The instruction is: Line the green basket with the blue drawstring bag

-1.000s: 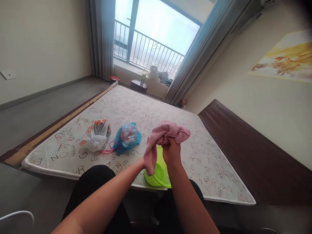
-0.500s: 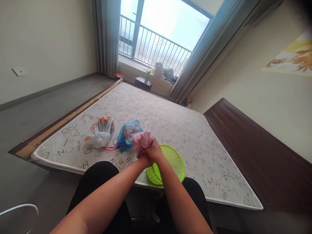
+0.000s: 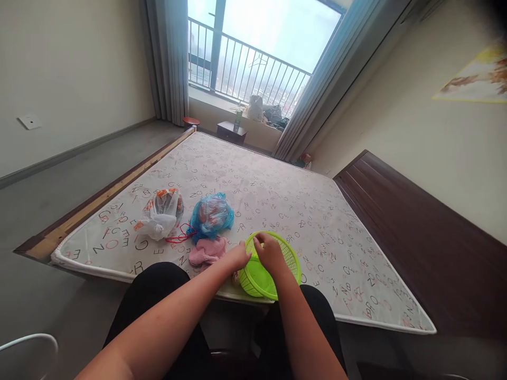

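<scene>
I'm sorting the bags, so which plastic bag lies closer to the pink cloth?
The blue plastic bag, directly behind the pink cloth; the white plastic bag lies farther left.

One head-worn camera looks forward and down across the bed point(image 3: 277, 195) toward the window point(image 3: 261, 47), hands close below
</scene>
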`<state>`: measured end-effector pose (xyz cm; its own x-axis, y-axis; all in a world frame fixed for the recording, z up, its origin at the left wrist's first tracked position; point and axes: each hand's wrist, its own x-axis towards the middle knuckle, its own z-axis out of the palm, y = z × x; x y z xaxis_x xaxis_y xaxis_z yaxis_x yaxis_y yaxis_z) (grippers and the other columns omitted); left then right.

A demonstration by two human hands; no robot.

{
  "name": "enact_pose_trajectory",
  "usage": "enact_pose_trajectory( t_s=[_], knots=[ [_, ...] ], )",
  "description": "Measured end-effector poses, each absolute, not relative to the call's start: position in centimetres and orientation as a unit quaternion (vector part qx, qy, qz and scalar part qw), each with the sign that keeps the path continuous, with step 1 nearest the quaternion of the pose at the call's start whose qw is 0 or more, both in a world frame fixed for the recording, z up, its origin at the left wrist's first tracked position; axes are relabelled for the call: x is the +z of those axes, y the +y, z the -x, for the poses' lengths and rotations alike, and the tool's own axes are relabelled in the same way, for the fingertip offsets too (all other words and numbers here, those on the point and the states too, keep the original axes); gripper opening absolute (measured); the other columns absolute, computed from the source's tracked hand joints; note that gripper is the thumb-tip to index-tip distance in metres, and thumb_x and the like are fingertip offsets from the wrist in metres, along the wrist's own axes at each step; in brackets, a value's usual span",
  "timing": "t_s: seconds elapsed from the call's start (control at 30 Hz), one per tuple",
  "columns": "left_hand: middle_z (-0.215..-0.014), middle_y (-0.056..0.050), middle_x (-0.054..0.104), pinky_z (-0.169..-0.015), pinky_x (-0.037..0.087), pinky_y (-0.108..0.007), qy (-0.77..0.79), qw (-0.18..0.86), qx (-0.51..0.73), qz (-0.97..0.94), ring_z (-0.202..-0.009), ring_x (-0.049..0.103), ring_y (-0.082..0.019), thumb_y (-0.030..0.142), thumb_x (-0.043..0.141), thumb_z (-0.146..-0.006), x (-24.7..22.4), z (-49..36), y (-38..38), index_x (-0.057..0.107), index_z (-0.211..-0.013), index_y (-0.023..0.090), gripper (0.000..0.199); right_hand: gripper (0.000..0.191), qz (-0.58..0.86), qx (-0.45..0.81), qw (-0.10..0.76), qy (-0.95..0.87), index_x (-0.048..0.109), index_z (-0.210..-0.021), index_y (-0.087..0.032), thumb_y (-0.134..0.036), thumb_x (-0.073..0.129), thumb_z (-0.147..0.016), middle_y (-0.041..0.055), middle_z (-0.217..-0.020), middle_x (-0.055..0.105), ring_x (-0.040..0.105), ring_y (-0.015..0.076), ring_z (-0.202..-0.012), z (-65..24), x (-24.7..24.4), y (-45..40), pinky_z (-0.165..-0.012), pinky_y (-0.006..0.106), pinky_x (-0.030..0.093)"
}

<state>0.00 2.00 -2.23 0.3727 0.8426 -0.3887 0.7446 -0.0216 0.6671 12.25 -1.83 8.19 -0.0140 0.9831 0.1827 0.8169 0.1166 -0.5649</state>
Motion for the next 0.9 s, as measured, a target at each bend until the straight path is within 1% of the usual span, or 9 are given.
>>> enact_pose_trajectory(
  t_s=[0.13, 0.23, 0.33, 0.4, 0.47, 0.53, 0.6, 0.7, 0.9],
  knots=[
    [-0.121, -0.021, 0.068, -0.093, 0.050, -0.036, 0.557, 0.415, 0.044, -0.718, -0.113, 0.067, -0.029, 0.036, 0.054, -0.095, -2.3, 0.3, 1.9, 0.041, -0.141, 0.009, 0.055, 0.044, 0.707, 0.093, 0.315, -0.627, 0.053, -0.064, -0.021, -0.047, 0.042, -0.098, -0.0011, -0.059, 0.053, 0.044, 0.0146, -0.058, -16.6, 8.6, -2.4, -0.058, 0.027, 0.028],
    [-0.124, -0.023, 0.067, -0.092, 0.049, -0.034, 0.551, 0.411, 0.049, -0.724, -0.114, 0.067, -0.031, 0.040, 0.051, -0.094, -2.3, 0.5, 1.8, 0.041, -0.139, 0.009, 0.055, 0.051, 0.729, 0.110, 0.327, -0.591, 0.056, -0.064, -0.020, -0.054, 0.038, -0.098, -0.0001, -0.058, 0.054, 0.046, 0.0156, -0.059, -19.7, 8.7, -2.5, -0.059, 0.027, 0.029],
    [-0.129, -0.026, 0.064, -0.097, 0.047, -0.036, 0.542, 0.405, 0.076, -0.732, -0.119, 0.064, -0.033, 0.044, 0.049, -0.095, -2.5, 0.6, 1.8, 0.043, -0.137, 0.008, 0.056, 0.044, 0.720, 0.185, 0.294, -0.600, 0.065, -0.075, -0.020, -0.052, 0.041, -0.095, 0.0014, -0.066, 0.062, 0.053, 0.0178, -0.065, -22.3, 8.6, -2.4, -0.062, 0.027, 0.035],
    [-0.131, -0.026, 0.063, -0.100, 0.045, -0.037, 0.540, 0.405, 0.093, -0.732, -0.122, 0.062, -0.032, 0.045, 0.048, -0.095, -2.6, 0.5, 1.8, 0.044, -0.137, 0.009, 0.056, 0.036, 0.714, 0.226, 0.258, -0.610, 0.070, -0.092, -0.021, -0.045, 0.043, -0.093, 0.0008, -0.069, 0.064, 0.055, 0.0185, -0.065, -23.5, 8.3, -2.2, -0.064, 0.028, 0.038],
    [-0.133, -0.024, 0.063, -0.104, 0.043, -0.035, 0.536, 0.411, 0.108, -0.730, -0.124, 0.061, -0.030, 0.045, 0.048, -0.095, -2.7, 0.4, 1.8, 0.044, -0.137, 0.010, 0.055, 0.036, 0.718, 0.245, 0.238, -0.606, 0.068, -0.113, -0.023, -0.036, 0.040, -0.093, 0.0005, -0.072, 0.065, 0.058, 0.0191, -0.066, -24.4, 7.9, -2.0, -0.066, 0.029, 0.041],
    [-0.136, -0.021, 0.061, -0.107, 0.041, -0.033, 0.529, 0.416, 0.122, -0.729, -0.127, 0.059, -0.028, 0.045, 0.048, -0.095, -2.6, 0.2, 1.8, 0.044, -0.138, 0.012, 0.054, 0.043, 0.722, 0.248, 0.242, -0.599, 0.062, -0.127, -0.023, -0.028, 0.035, -0.093, 0.0031, -0.083, 0.068, 0.062, 0.0198, -0.076, -25.1, 7.4, -1.9, -0.072, 0.030, 0.045],
    [-0.140, -0.020, 0.058, -0.110, 0.039, -0.034, 0.524, 0.416, 0.133, -0.731, -0.131, 0.056, -0.028, 0.045, 0.048, -0.096, -2.4, 0.1, 1.6, 0.043, -0.140, 0.013, 0.055, 0.047, 0.718, 0.234, 0.256, -0.603, 0.059, -0.132, -0.021, -0.023, 0.035, -0.092, 0.0077, -0.105, 0.069, 0.064, 0.0206, -0.096, -25.7, 7.0, -1.8, -0.085, 0.032, 0.047],
    [-0.145, -0.019, 0.054, -0.113, 0.038, -0.035, 0.515, 0.414, 0.142, -0.737, -0.135, 0.052, -0.027, 0.045, 0.048, -0.096, -2.4, 0.1, 1.5, 0.044, -0.141, 0.015, 0.055, 0.045, 0.723, 0.181, 0.269, -0.610, 0.058, -0.132, -0.019, -0.026, 0.039, -0.092, 0.0117, -0.130, 0.061, 0.055, 0.0232, -0.123, -26.7, 6.2, -1.7, -0.105, 0.035, 0.040],
    [-0.144, -0.016, 0.055, -0.116, 0.035, -0.038, 0.467, 0.419, 0.153, -0.764, -0.134, 0.050, -0.025, 0.044, 0.047, -0.097, -2.7, 0.9, 1.8, 0.046, -0.141, 0.017, 0.051, 0.056, 0.798, 0.192, 0.154, -0.550, 0.046, -0.146, -0.014, -0.038, 0.047, -0.095, 0.0183, -0.150, 0.044, 0.038, 0.0329, -0.141, -28.0, 3.4, -1.8, -0.116, 0.044, 0.030]
  ],
)
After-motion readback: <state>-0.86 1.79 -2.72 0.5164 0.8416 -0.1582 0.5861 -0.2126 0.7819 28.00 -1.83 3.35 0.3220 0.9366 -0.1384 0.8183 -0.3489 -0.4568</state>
